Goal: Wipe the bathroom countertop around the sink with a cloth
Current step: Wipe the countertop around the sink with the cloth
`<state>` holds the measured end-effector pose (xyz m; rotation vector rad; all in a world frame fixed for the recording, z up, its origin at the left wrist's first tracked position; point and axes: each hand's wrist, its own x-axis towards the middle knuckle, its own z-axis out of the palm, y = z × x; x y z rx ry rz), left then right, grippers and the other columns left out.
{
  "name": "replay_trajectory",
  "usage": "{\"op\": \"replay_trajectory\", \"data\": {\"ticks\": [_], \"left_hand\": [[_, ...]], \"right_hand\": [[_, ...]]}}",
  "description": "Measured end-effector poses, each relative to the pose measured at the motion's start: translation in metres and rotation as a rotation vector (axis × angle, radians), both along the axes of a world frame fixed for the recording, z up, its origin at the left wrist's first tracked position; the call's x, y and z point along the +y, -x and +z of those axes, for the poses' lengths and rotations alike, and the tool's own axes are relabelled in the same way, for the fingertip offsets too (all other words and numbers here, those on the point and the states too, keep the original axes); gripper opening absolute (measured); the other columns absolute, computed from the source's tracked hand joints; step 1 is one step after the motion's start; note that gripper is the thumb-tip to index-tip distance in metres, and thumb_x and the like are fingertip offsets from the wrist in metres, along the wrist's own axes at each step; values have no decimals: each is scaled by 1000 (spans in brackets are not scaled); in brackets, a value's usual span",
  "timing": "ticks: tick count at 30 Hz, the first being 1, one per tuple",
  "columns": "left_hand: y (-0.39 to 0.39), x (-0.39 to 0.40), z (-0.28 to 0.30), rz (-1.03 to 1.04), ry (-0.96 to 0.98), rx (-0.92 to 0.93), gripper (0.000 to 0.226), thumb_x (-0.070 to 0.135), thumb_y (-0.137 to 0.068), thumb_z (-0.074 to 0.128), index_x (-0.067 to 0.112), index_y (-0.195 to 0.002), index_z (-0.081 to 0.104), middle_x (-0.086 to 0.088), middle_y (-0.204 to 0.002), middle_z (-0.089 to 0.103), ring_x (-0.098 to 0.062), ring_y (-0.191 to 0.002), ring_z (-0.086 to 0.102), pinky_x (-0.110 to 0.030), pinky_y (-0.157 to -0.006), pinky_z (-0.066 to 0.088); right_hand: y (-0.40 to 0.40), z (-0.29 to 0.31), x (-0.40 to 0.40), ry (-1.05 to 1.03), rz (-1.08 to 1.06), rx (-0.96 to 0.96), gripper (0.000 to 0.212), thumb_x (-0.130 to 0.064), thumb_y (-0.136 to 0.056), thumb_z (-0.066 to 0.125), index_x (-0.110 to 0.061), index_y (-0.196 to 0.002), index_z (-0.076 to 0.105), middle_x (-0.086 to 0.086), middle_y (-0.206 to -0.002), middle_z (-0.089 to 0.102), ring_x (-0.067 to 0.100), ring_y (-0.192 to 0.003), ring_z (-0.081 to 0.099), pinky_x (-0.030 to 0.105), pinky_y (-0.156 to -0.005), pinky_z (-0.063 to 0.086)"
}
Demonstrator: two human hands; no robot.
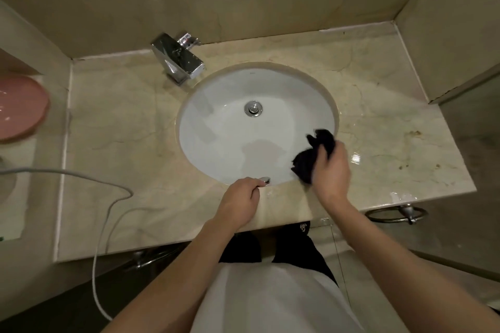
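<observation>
A crumpled black cloth (311,159) is gripped in my right hand (331,170), which hovers at the front right rim of the white oval sink (224,127). The cloth hangs over the sink's edge where it meets the beige marble countertop (121,130). My left hand (239,200) rests on the counter's front strip just below the sink, fingers curled, fingertips beside a small chrome overflow fitting (264,180). Nothing shows inside that hand.
A chrome faucet (177,58) stands at the sink's back left, and the drain (253,108) lies in the bowl. Wet sheen (357,157) marks the right counter. A pink basin (19,108) sits far left, a white cable (108,197) crosses the left counter, and a towel ring (395,215) hangs below the front edge.
</observation>
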<state>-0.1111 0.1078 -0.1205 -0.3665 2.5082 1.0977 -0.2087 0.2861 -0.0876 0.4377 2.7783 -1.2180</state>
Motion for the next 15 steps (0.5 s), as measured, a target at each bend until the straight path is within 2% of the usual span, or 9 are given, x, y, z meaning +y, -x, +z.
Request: {"op": "replay_trajectory", "data": {"ticks": [3,6,11,15], "left_hand": [[-3,4,-4,27,-5,49,38,6,-99,41,16,-125,66,1,-128,63,-16,-120,53,-14,-92,33],[-5,8,-5,54,-24,71,38,2,-97,42,14,-124,66,-2,-124,64,-17,-119,53,-10,-92,30],[-8,8,-7,136,-75,95,33,1,-94,40,18,-118,55,2,-114,64,-13,-107,56,-20,-85,41],[-7,8,-3,210,-63,80,30,3,-98,37,18,-123,45,1,-109,61,-15,-92,60,-32,-76,49]], "right_hand": [[-27,2,33,-92,18,-74,34,-24,-103,46,-7,-132,47,14,-130,53,38,-111,58,42,-86,45],[-62,-10,34,-168,91,-193,43,-20,-101,48,-7,-141,39,15,-138,46,42,-107,59,44,-83,46],[-93,-28,-32,-197,200,-164,40,-17,-100,52,-8,-138,42,14,-133,48,40,-90,65,34,-66,39],[-62,-31,-87,-65,255,-198,33,-19,-102,47,-11,-134,43,9,-126,48,31,-86,64,34,-66,45]]}}
